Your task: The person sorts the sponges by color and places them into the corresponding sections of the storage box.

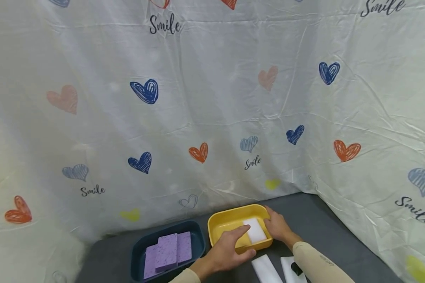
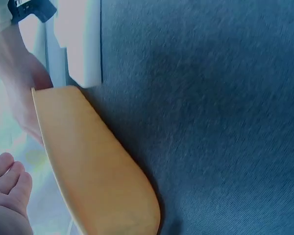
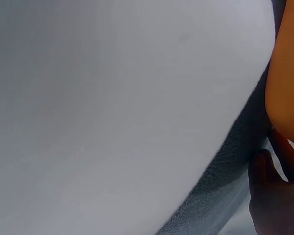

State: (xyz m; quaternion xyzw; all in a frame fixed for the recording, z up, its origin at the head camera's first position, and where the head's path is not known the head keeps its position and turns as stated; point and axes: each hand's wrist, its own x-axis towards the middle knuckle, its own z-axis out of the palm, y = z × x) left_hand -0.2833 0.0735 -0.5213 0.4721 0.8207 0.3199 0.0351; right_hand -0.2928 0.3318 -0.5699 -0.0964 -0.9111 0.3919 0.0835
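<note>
Near the table's back edge, left of the back right corner: yellow tray, with 1 white block lying toward its right end. Just beside, toward the back left corner: navy tray with 3 overlapping purple sponges. In front of the yellow tray: 2 loose white blocks, the right one partly hidden by the right sleeve.

Likeliest trouble, by judgement: a tipped or skewed yellow tray, from a one-sided pull at the right end. Also possible: a knock against the navy tray, owing to the narrow gap, or loose white blocks nudged by the low right sleeve.

Left hand: loose, thumb held well apart, nothing grasped; poised over the yellow tray's front rim, forefinger reaching toward the white block, cannot tell whether touching. Right hand: grasping the yellow tray's right end, fingers bent at the rim.
</note>
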